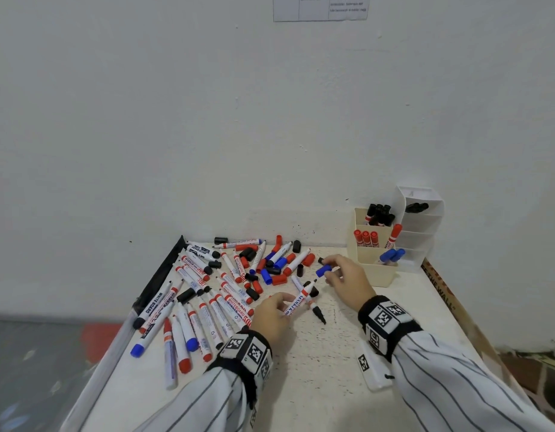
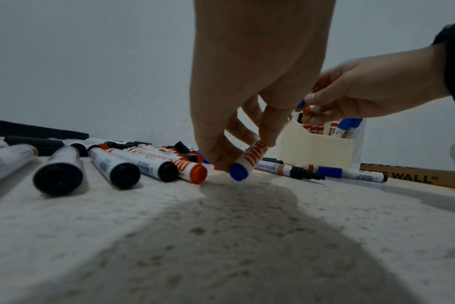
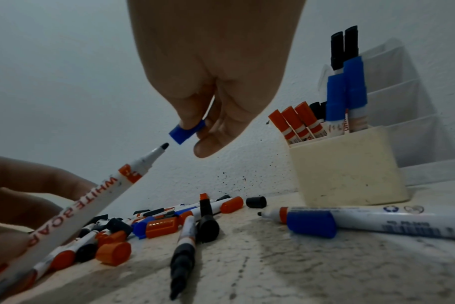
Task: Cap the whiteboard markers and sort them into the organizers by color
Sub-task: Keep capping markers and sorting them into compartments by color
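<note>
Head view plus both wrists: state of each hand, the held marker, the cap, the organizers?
left hand: grips the held marker
held marker: uncapped, tip raised toward the cap
right hand: pinches the blue cap
blue cap: off the marker, just short of its tip
cream organizer: upright, holds capped black, red, blue markers
white organizer: upright

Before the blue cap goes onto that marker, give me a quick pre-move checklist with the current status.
1. Cap held: right hand pinches the blue cap. Ok.
2. Marker held: left hand grips the uncapped marker. Ok.
3. Color match: marker's end plug is blue. Ok.
4. Alignment: cap's opening faces the tip, a gap remains. Ok.
5. Tip condition: cannot tell.
6. Destination: cream organizer front compartment already holds blue markers. Ok.
</note>
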The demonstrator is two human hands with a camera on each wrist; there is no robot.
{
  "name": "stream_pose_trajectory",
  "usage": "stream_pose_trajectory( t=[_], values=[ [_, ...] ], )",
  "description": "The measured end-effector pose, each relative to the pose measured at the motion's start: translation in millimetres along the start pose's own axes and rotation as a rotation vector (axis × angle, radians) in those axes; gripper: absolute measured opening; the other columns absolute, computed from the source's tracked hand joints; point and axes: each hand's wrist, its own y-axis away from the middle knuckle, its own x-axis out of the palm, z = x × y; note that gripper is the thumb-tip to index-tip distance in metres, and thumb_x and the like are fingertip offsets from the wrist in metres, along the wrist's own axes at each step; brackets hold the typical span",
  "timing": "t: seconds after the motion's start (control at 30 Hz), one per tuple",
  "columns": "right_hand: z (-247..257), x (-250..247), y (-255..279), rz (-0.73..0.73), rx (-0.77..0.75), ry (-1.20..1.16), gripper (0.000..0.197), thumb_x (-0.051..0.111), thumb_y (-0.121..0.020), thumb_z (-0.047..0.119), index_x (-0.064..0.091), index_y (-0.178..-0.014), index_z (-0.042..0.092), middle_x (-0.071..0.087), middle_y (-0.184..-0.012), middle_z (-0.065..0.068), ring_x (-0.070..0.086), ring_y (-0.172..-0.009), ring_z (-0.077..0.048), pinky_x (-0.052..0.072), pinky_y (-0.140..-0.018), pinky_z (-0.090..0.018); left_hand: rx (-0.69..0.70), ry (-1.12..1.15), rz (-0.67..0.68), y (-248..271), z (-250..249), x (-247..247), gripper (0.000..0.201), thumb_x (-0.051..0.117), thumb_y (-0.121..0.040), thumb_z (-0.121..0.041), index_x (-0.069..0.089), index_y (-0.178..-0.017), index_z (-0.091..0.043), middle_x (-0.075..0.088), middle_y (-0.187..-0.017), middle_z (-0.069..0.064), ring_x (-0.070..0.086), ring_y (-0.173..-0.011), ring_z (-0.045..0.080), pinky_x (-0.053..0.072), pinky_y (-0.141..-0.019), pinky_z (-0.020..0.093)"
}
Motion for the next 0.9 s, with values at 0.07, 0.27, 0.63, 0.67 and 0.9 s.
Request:
stream_pose_trajectory(
  t=[0.07, 0.27, 0.63, 0.67, 0.9],
  values=[
    [1.1, 1.3, 0.7, 0.049, -0.022, 0.036, 0.023, 0.053, -0.088, 0.000, 0.058, -0.109, 0.009, 0.058, -0.103, -0.004, 0.057, -0.072, -0.016, 0.045, -0.073, -0.020, 0.008, -0.010, -0.016, -1.4, 1.7, -1.0, 0.034, 0.057, -0.085, -0.002, 0.062, -0.112, -0.023, 0.062, -0.099, 0.000, 0.055, -0.083, 0.011, 0.048, -0.070, 0.022],
    [4.3, 5.3, 4.2, 0.147, -0.020, 0.102, 0.020, 0.053, -0.090, 0.007, 0.061, -0.108, 0.010, 0.054, -0.095, 0.002, 0.047, -0.069, -0.005, 0.035, -0.071, -0.018, 0.064, -0.024, 0.049, 0.0, -0.6, -0.2, 0.043, 0.050, -0.085, 0.005, 0.056, -0.121, -0.018, 0.055, -0.104, -0.001, 0.051, -0.092, 0.011, 0.037, -0.062, 0.009],
    [-1.4, 0.1, 13.1, 0.086, 0.295, 0.107, 0.049, 0.040, -0.096, 0.036, 0.030, -0.053, 0.016, 0.029, -0.054, -0.001, 0.030, -0.051, -0.014, 0.023, -0.051, -0.028, 0.157, 0.073, 0.037, 0.4, -16.1, 24.9, 0.023, 0.066, -0.084, -0.026, 0.062, -0.105, -0.020, 0.061, -0.090, -0.002, 0.055, -0.079, 0.010, 0.037, -0.062, 0.015],
    [-1.6, -0.5, 13.7, 0.079, 0.309, 0.098, 0.049, 0.039, -0.097, 0.035, 0.031, -0.052, 0.016, 0.029, -0.054, -0.001, 0.030, -0.051, -0.014, 0.023, -0.051, -0.028, 0.154, 0.064, 0.032, -0.3, -17.5, 25.8, 0.024, 0.065, -0.085, -0.026, 0.064, -0.108, -0.019, 0.062, -0.091, -0.004, 0.055, -0.079, 0.008, 0.038, -0.065, 0.015],
    [3.9, 4.0, 16.7, 0.061, 0.350, 0.008, 0.046, 0.036, -0.098, 0.032, 0.031, -0.055, 0.016, 0.029, -0.056, -0.002, 0.029, -0.054, -0.015, 0.022, -0.053, -0.031, 0.160, -0.040, 0.042, -2.7, -22.1, 24.1, 0.028, 0.052, -0.093, -0.030, 0.067, -0.112, -0.015, 0.064, -0.079, -0.001, 0.055, -0.070, 0.012, 0.036, -0.060, 0.019]
  ],
)
